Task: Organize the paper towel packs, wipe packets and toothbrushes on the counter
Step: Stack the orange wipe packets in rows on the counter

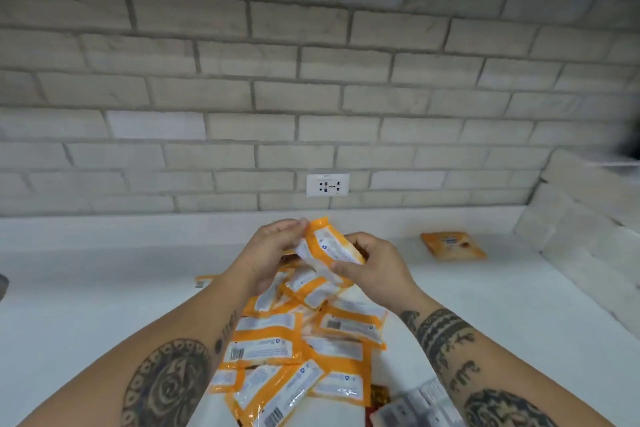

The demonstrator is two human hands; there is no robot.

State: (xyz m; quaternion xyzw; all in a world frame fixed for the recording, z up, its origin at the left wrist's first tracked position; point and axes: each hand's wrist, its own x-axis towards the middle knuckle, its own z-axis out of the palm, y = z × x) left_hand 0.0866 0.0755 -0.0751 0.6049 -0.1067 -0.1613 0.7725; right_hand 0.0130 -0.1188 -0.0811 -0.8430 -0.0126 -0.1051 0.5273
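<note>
Grip: both hands are closed on one orange wipe packet (329, 246), lifted above the heap with its white label side toward the camera.
Left hand (273, 250): fingertips pinch the packet's upper left edge, the palm turned inward.
Right hand (372, 265): thumb lies along the packet's lower edge, the fingers curl behind its right end.
Held packet: tilted, its top corner toward the wall, clear of the counter and of the packets below.
Pile of packets (298, 343): a loose, overlapping heap of orange packets lies on the counter between the two forearms, most with label and barcode side up.
Single packet (453, 245): lies flat and printed side up, well apart from the heap, near the back right corner.
Stray packet (205, 280): only its edge peeks out just left of the left wrist.
Near right edge: a paler pack (412, 406) with grey print lies at the bottom of the view, blurred and partly hidden by the right forearm.
Counter (104, 288): white, running back to the wall.
Wall (311, 80): pale brick, with a white power socket (327, 185) just above the counter behind the hands.
Toothbrushes and paper towel packs: cannot tell from this view.
</note>
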